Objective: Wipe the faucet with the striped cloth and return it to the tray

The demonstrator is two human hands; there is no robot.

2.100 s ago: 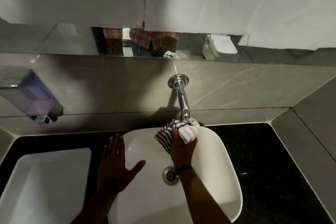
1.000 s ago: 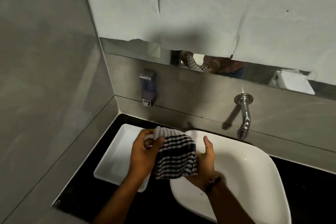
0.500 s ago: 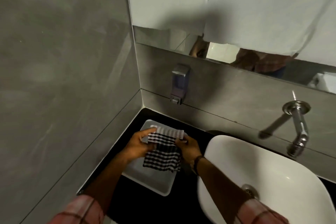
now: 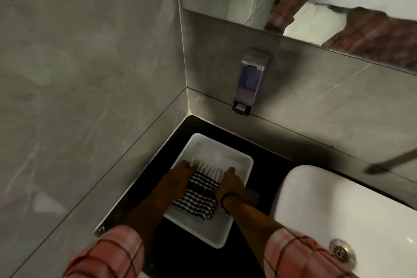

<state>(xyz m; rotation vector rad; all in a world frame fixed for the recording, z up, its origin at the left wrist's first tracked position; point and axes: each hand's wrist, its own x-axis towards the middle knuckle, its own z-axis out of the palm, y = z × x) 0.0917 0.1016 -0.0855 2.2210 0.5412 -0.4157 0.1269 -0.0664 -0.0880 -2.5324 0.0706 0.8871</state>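
Observation:
The striped cloth [image 4: 198,194], black and white, lies folded in the white tray [image 4: 234,162] on the dark counter. My left hand [image 4: 178,176] rests on the cloth's left far corner and my right hand [image 4: 230,181] on its right far corner. Both hands hold the cloth's far edge down on the tray floor. The faucet itself is out of view; only its shadow shows on the wall at the right edge.
A white basin [image 4: 338,210] with a metal drain [image 4: 340,251] sits right of the tray. A soap dispenser [image 4: 249,81] hangs on the grey tiled wall above the tray. The side wall closes in on the left. A mirror strip [image 4: 248,2] runs above.
The cloth has gone from the faucet, across the basin, down into the tray. Both hands moved left with it and lowered it flat. My view has swung left, away from the faucet.

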